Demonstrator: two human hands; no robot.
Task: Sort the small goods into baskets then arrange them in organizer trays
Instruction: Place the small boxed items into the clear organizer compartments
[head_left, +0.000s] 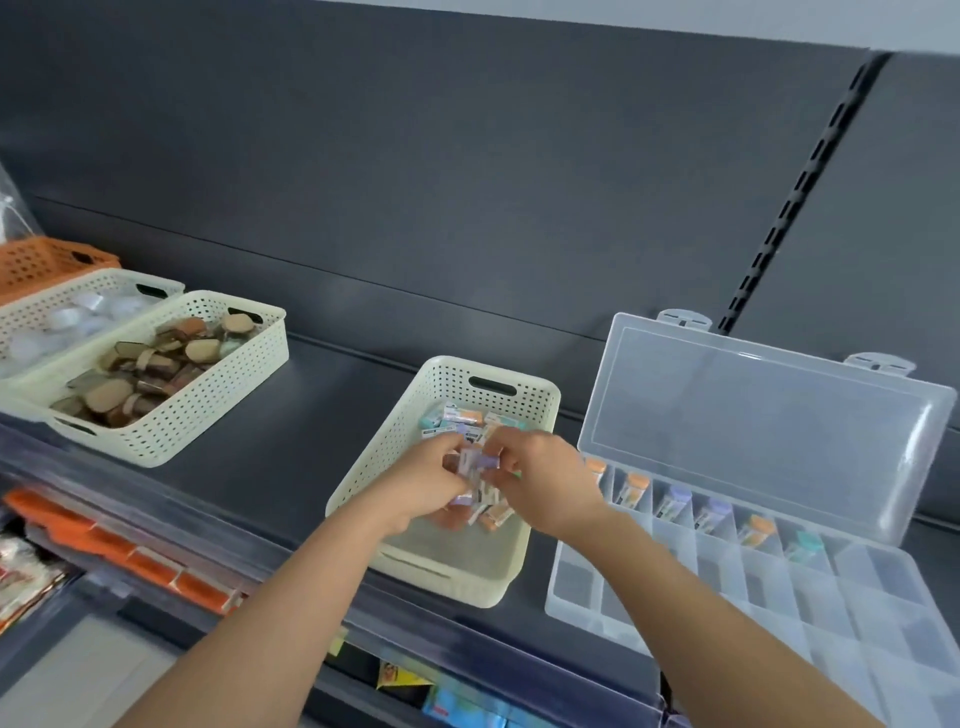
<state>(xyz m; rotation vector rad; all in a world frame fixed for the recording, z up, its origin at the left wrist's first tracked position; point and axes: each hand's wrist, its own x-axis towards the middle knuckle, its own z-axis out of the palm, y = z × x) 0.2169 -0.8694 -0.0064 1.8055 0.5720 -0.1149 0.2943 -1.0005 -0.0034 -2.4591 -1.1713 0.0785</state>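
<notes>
Both hands are down in the middle cream basket (540, 400), fingers curled in toward each other. The left hand (428, 486) and right hand (537, 483) are pinching a little cluster of small tubes (474, 462) between them, right over the pile in the basket. The top tube in the grip looks like it lies sideways, long axis running hand to hand, purple cap toward the right hand. It's blurry though, so I can't swear to it. The tubes are short and white-labelled, with orange, purple or teal caps. More lie loose in the basket at all angles.

Just right of it sits the clear organizer tray (727, 587), with its lid (753, 415) flipped up against the back wall. Its back row (670, 501) holds one tube per compartment, tilted cap-up: two orange, two purple, one orange, one teal.

Off to the left on the dark shelf (270, 467) there's a second cream basket (171, 436) full of brown and tan pieces. Behind that is a third cream basket (47, 301) with white round things, then an orange basket (36, 265).
</notes>
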